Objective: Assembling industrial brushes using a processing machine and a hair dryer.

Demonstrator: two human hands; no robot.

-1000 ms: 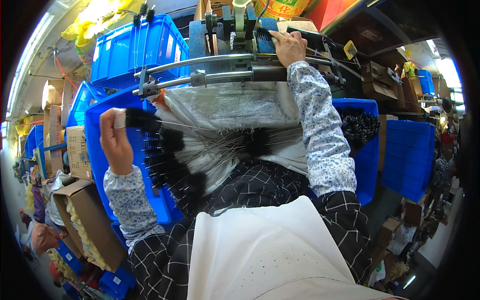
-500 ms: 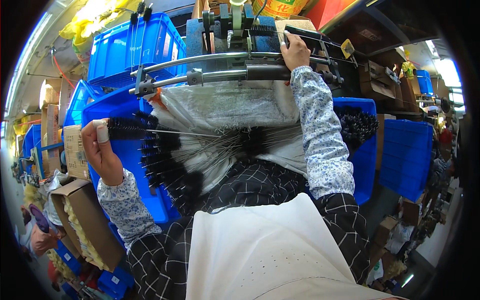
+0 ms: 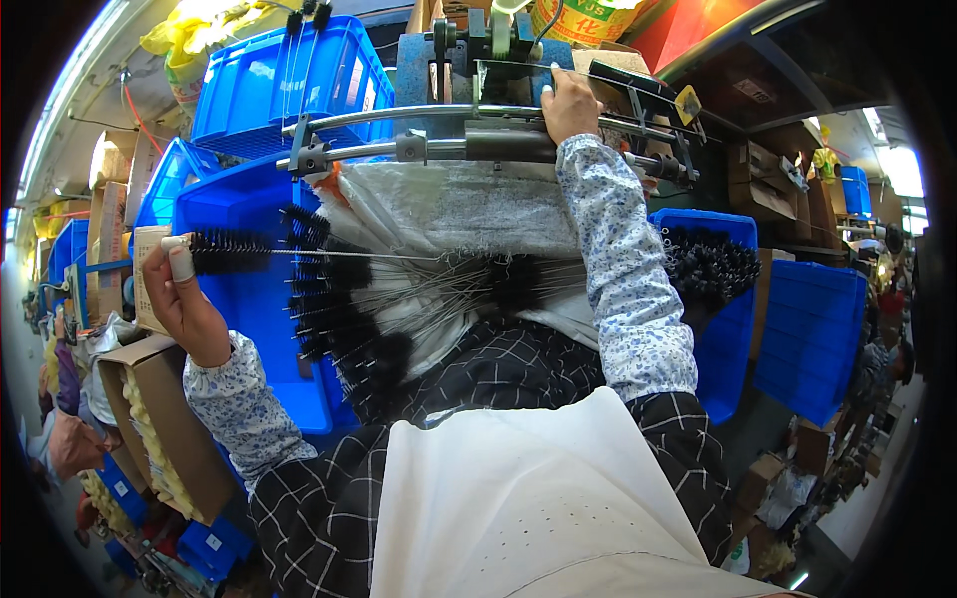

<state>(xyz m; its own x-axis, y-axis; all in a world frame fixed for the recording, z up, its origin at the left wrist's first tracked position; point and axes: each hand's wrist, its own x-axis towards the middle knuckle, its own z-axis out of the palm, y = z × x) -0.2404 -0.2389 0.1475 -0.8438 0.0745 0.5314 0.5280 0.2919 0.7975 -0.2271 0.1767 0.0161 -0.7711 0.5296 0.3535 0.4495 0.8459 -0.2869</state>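
Observation:
My left hand (image 3: 187, 304), with white wrapping on a finger, pinches the tip of a black bristle brush (image 3: 231, 251). The brush lies level, and its thin wire stem runs right over the pile. A heap of similar black wire-stemmed brushes (image 3: 334, 289) rests across my lap on a whitish cloth (image 3: 449, 204), bristles fanned to the left. At the machine (image 3: 469, 75) with metal rails, my right hand (image 3: 572, 108) is closed with its fingertips at a thin wire (image 3: 518, 65). Its palm side is hidden from view.
A blue bin (image 3: 224, 214) stands at my left, and another blue bin (image 3: 733, 349) with many black brush heads (image 3: 710, 264) at my right. A blue crate (image 3: 294, 85) sits behind the left bin. An open cardboard box (image 3: 169, 429) is at lower left.
The view has shifted slightly. My left hand has drawn its brush farther left, away from the pile. My right hand has moved left along the machine; the black bristles beside it no longer show there.

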